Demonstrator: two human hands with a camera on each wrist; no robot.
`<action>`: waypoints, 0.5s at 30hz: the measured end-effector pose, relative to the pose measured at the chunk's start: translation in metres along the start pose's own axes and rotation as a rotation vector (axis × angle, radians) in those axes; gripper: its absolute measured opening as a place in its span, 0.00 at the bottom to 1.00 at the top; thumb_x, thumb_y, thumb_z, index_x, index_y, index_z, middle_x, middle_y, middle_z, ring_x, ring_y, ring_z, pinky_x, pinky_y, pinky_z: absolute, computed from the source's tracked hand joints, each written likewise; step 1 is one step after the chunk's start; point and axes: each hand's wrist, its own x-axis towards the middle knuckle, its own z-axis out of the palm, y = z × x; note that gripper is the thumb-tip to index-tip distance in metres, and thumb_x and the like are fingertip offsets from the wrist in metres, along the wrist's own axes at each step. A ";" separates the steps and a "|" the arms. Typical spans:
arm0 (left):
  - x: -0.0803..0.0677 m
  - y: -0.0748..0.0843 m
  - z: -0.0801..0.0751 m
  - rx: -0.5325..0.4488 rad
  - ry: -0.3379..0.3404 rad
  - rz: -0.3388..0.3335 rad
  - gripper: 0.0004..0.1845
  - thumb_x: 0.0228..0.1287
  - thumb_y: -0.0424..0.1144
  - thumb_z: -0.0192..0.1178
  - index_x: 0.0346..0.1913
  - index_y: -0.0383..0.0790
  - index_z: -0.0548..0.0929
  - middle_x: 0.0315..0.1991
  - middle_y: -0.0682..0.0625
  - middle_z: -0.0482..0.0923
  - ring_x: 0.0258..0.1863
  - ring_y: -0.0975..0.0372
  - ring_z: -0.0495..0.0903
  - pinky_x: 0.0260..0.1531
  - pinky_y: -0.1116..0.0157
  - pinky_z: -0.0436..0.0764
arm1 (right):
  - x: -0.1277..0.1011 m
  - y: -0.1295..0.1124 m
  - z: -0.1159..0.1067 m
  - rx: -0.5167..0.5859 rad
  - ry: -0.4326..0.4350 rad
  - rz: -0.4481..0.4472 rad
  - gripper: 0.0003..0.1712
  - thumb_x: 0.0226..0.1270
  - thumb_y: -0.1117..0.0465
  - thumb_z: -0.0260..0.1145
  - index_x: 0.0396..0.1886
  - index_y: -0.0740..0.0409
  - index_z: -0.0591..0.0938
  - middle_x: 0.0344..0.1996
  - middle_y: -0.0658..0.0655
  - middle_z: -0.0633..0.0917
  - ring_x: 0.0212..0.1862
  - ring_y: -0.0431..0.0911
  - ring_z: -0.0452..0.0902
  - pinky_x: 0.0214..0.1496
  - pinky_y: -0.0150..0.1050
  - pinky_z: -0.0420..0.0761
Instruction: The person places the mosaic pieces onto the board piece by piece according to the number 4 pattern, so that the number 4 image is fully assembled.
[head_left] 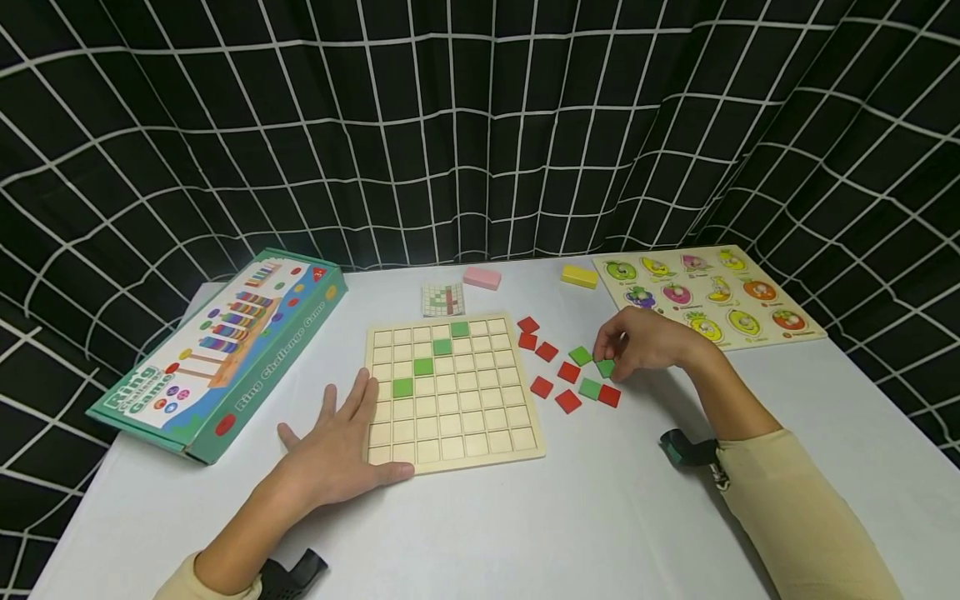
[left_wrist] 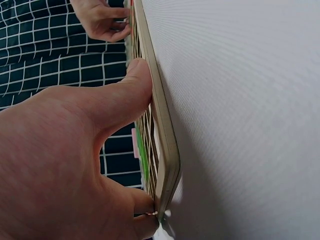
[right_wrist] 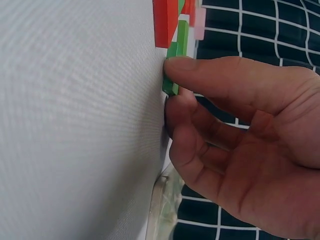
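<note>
A wooden grid board (head_left: 457,425) lies flat on the table, with a diagonal of several green tiles set in its squares. My left hand (head_left: 333,454) rests spread at the board's near left corner; the thumb touches the near edge and the fingers lie along the left side. To the right of the board, my right hand (head_left: 648,337) pinches a green tile (right_wrist: 170,89) between thumb and forefinger at table level. Beside that hand lie loose green tiles (head_left: 589,388) and several red tiles (head_left: 568,402).
A small pattern card (head_left: 442,300) lies behind the board, near a pink block (head_left: 482,278) and a yellow block (head_left: 580,277). A boxed ring game (head_left: 225,350) is at the left. On the right sits a fruit picture board (head_left: 712,296). Gridded black cloth (head_left: 480,125) hangs behind.
</note>
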 end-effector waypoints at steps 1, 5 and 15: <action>0.000 0.000 0.000 -0.001 -0.001 0.000 0.71 0.50 0.76 0.68 0.84 0.36 0.46 0.86 0.41 0.38 0.81 0.28 0.39 0.51 0.10 0.38 | 0.000 0.000 0.000 -0.003 0.004 -0.004 0.14 0.50 0.70 0.81 0.38 0.59 0.90 0.32 0.57 0.82 0.38 0.48 0.74 0.36 0.37 0.76; 0.000 0.001 -0.001 -0.002 -0.005 -0.002 0.71 0.51 0.76 0.68 0.84 0.36 0.46 0.86 0.40 0.37 0.81 0.28 0.39 0.51 0.10 0.38 | -0.001 0.000 0.000 -0.008 0.027 -0.009 0.13 0.50 0.69 0.81 0.38 0.59 0.90 0.32 0.57 0.83 0.38 0.48 0.74 0.36 0.38 0.75; -0.001 0.001 0.000 -0.009 -0.004 -0.002 0.71 0.51 0.75 0.69 0.84 0.35 0.46 0.86 0.40 0.38 0.81 0.28 0.39 0.51 0.10 0.38 | 0.000 0.004 0.000 0.016 0.077 0.007 0.14 0.51 0.69 0.82 0.39 0.60 0.90 0.32 0.56 0.83 0.39 0.48 0.74 0.35 0.36 0.75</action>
